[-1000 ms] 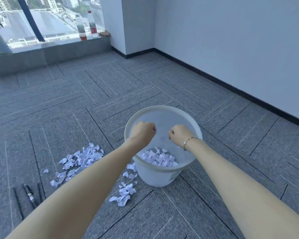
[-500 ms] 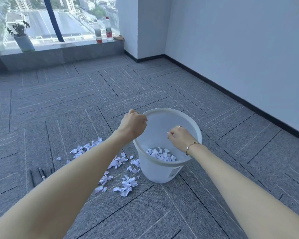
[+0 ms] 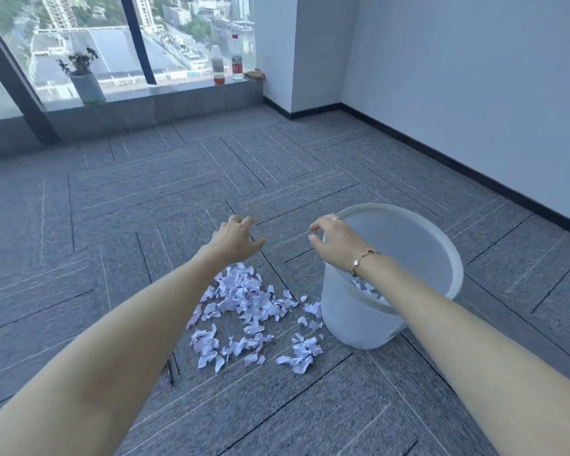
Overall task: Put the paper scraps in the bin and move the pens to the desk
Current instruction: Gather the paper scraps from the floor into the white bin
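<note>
A white plastic bin stands on the grey carpet at the right, with some paper scraps inside it. A pile of white paper scraps lies on the carpet to the bin's left. My left hand hovers above the far end of that pile, fingers spread and empty. My right hand is over the bin's left rim, fingers loosely apart, nothing in it. A dark pen tip shows beside my left forearm, which hides the rest of the pens.
A white wall with a black baseboard runs along the right. A window ledge at the back carries a potted plant and two bottles. Carpet stretches to the left and beyond the pile.
Both hands have left the bin's inside and shifted left, opening from fists. My left hand now hangs over the floor pile. The view has swung left, putting the bin at the right.
</note>
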The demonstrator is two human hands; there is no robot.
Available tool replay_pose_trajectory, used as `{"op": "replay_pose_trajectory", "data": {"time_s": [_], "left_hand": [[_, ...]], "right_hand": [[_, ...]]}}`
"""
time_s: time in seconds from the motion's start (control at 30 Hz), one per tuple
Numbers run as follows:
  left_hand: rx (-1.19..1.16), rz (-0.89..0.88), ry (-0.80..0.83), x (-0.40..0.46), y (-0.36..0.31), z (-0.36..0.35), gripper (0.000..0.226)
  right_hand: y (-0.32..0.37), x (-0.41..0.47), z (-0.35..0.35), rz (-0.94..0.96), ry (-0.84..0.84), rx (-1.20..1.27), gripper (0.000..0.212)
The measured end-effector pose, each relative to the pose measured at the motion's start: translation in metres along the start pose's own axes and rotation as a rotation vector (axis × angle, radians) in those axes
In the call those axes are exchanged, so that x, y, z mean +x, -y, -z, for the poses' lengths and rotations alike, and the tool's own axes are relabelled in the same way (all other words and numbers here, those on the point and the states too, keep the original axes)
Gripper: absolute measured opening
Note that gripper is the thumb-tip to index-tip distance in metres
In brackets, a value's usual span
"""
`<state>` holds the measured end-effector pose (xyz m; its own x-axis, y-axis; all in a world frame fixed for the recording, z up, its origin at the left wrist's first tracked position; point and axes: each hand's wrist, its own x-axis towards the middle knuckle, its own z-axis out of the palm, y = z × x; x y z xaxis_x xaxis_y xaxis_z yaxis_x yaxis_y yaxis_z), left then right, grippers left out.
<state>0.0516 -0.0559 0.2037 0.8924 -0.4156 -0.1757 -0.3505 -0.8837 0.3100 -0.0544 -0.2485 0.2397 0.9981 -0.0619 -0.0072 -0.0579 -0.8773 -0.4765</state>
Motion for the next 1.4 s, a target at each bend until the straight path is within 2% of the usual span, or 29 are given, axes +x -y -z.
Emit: {"op": "replay_pose_trajectory", "data": {"time_s": [0.17, 0.4, 0.57, 0.73, 0.87, 0.93, 0.97, 1.07, 1.13, 1.27, 1.33, 1.4], "left_hand": [[-0.061, 0.05, 0.113, 0.007, 0.061, -0.046, 0.071], [-0.052, 0.127, 0.266, 0.033, 0.12, -0.11, 0.072], [-0.06, 0.082, 0.235, 0.07, 0.121, -0.149, 0.073], [0.003, -0.041, 0.195, 0.105, 0.098, -0.171, 0.071], [0.056, -0.043, 0.324, 0.112, 0.094, -0.184, 0.085], [0.117, -0.066, 0.393, 0.1, 0.099, -0.193, 0.084], [0.141, -0.09, 0.375, 0.092, 0.101, -0.198, 0.079], [0.139, -0.158, 0.205, 0.064, 0.108, -0.206, 0.06], [0.162, -0.214, 0.154, 0.042, 0.116, -0.21, 0.054], [0.177, -0.345, 0.158, 0.0, 0.136, -0.212, 0.063], [0.123, -0.398, 0.125, -0.005, 0.143, -0.204, 0.059], [0.085, -0.378, 0.026, 0.003, 0.148, -0.192, 0.061]], "right_hand": [[0.015, 0.011, -0.072, 0.056, 0.027, 0.03, 0.026], [-0.032, 0.016, -0.168, -0.202, 0.295, -0.016, 0.035], [-0.067, 0.015, -0.206, -0.305, 0.375, -0.064, 0.047], [-0.085, 0.011, -0.241, -0.367, 0.283, -0.141, 0.06], [-0.092, 0.013, -0.26, -0.488, 0.15, -0.152, 0.061], [-0.091, 0.009, -0.266, -0.52, 0.084, -0.111, 0.058], [-0.088, 0.005, -0.268, -0.52, 0.07, -0.105, 0.057], [-0.076, -0.012, -0.275, -0.442, 0.085, -0.06, 0.052], [-0.064, -0.031, -0.281, -0.326, 0.118, -0.018, 0.05], [-0.044, -0.062, -0.291, -0.022, 0.249, -0.065, 0.048], [-0.041, -0.059, -0.29, 0.058, 0.201, -0.105, 0.046], [-0.042, -0.043, -0.28, 0.03, 0.125, -0.099, 0.047]]}}
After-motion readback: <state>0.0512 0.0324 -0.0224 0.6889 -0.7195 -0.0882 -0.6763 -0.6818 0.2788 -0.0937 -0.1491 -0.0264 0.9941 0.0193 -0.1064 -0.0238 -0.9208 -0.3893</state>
